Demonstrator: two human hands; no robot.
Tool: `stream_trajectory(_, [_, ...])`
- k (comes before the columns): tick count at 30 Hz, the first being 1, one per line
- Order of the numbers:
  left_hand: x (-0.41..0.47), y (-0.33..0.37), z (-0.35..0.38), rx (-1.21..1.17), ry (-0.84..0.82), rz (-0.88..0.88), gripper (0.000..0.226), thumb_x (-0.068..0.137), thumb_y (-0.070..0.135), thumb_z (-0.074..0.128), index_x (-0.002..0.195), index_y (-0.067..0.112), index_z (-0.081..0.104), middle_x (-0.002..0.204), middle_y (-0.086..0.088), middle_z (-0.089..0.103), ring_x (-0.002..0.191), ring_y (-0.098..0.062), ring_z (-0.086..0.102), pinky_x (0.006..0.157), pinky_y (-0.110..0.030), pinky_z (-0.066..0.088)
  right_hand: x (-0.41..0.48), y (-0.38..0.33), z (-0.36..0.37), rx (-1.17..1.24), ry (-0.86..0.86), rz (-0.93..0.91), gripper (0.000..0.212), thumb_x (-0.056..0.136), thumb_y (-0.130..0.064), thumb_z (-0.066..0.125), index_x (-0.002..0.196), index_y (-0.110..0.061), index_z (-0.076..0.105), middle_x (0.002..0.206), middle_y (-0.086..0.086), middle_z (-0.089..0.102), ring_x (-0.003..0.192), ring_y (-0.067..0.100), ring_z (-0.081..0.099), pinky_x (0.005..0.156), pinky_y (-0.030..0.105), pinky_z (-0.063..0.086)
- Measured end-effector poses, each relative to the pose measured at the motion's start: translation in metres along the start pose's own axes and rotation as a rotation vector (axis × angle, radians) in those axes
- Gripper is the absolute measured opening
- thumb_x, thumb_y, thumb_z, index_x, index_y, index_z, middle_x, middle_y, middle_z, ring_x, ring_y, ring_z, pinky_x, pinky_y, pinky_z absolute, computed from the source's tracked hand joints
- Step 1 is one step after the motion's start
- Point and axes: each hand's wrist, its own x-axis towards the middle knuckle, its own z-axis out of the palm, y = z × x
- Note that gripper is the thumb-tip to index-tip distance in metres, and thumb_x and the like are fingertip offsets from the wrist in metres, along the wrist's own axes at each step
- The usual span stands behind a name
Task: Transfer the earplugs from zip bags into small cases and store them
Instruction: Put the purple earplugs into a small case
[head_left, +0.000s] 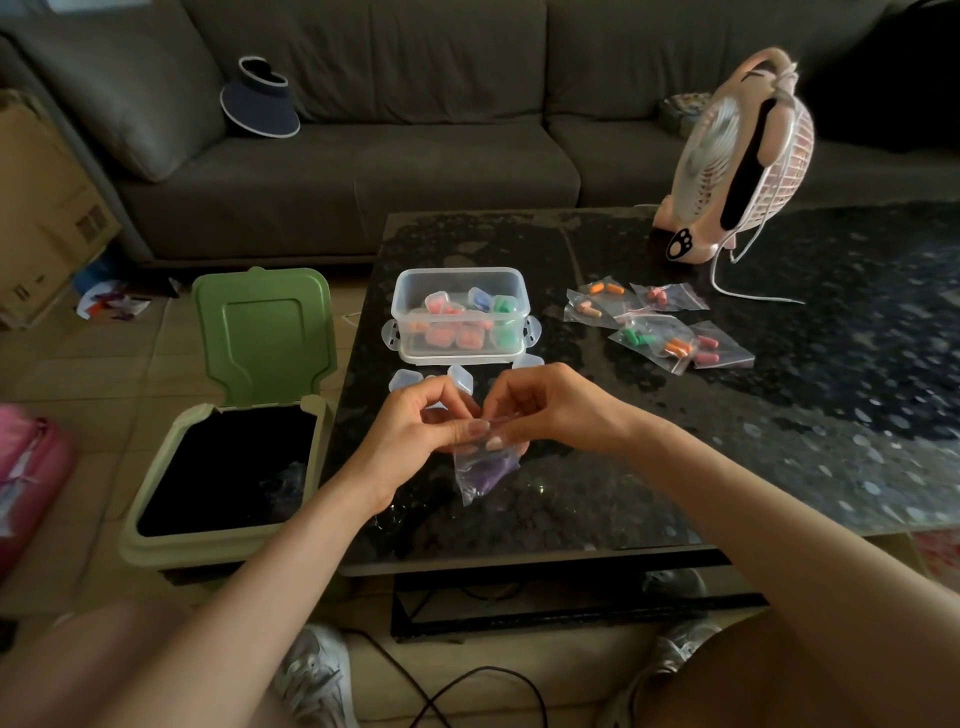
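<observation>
Up on the grey sofa lies a dark visor hat, and a pink fan (paw print on its foot) stands at the far side of the dark speckled tabletop. On the tiled floor to the left, a bin stands open with its green lid tipped up, a cardboard box beyond it. Black cables snake past a grey sneaker.

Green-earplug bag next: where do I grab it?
Probably pinch the green-earplug bag at its bare left corner, coming from the left. It lies flat, the plugs bulge mid-bag, and the orange-earplug bag crowds its right side.
</observation>
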Motion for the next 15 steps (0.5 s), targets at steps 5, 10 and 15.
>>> stream_trajectory(5, [0.0013,0.0003,-0.0024,-0.033,0.061,0.015,0.019,0.075,0.008,0.071,0.064,0.013,0.056,0.077,0.008,0.063,0.079,-0.004,0.059,0.068,-0.011,0.045,0.0001,0.0021,0.0007,-0.091,0.010,0.073,0.029,0.077,-0.025,0.075,0.079,0.003,0.068,0.071,0.011,0.067,0.062,0.014,0.063,0.069,0.032,0.054])
stream_trajectory(10, [-0.0003,0.0020,-0.0019,-0.067,0.006,0.035,0.021,0.076,0.012,0.069,0.065,0.013,0.051,0.075,0.009,0.065,0.075,-0.003,0.059,0.070,-0.015,0.043,-0.0031,-0.0016,0.0013,-0.084,0.017,0.110,0.031,0.080,-0.029,0.071,0.079,0.001,0.069,0.068,0.003,0.064,0.060,0.006,0.060,0.064,0.021,0.052])
stream_trajectory(15, [-0.0004,0.0035,-0.0039,-0.038,-0.068,0.036,0.022,0.073,0.022,0.068,0.058,0.026,0.052,0.077,0.008,0.065,0.077,-0.003,0.057,0.078,-0.022,0.041,-0.0053,-0.0001,0.0002,0.057,-0.010,0.142,0.020,0.084,-0.021,0.067,0.084,-0.001,0.066,0.071,-0.004,0.065,0.067,0.001,0.061,0.068,0.016,0.050])
